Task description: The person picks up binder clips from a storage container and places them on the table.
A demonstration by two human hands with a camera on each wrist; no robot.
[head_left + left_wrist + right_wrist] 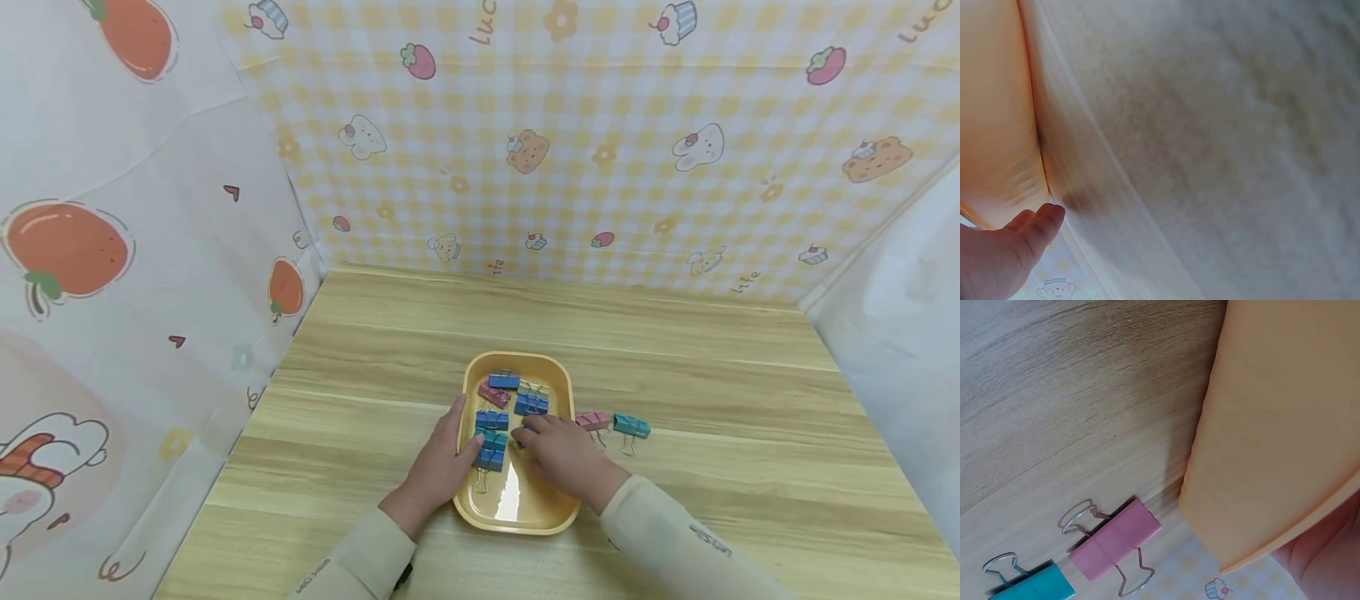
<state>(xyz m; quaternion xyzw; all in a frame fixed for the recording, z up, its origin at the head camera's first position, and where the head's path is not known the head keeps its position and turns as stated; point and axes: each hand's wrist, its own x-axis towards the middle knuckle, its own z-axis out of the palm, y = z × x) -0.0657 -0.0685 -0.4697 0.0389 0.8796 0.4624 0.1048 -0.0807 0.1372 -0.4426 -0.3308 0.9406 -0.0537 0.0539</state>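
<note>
A yellow tray (517, 527) holds several binder clips, among them a blue clip (492, 419), a teal clip (492, 440) and a dark pink clip (494, 393). My left hand (442, 458) holds the tray's left side, thumb over the rim near the teal clip. In the left wrist view, the fingers (1038, 231) lie along the outer wall. Reaching over the right rim, my right hand (566, 457) pinches a blue binder clip (524, 437) inside the tray, mostly hidden under the fingers. The right wrist view shows only part of that hand behind the tray wall.
On the wooden table (720, 500), just right of the tray, lie a pink binder clip (1116, 539) and a teal binder clip (632, 426). A patterned cloth (555, 167) hangs along the back edge, with more cloth at left and right.
</note>
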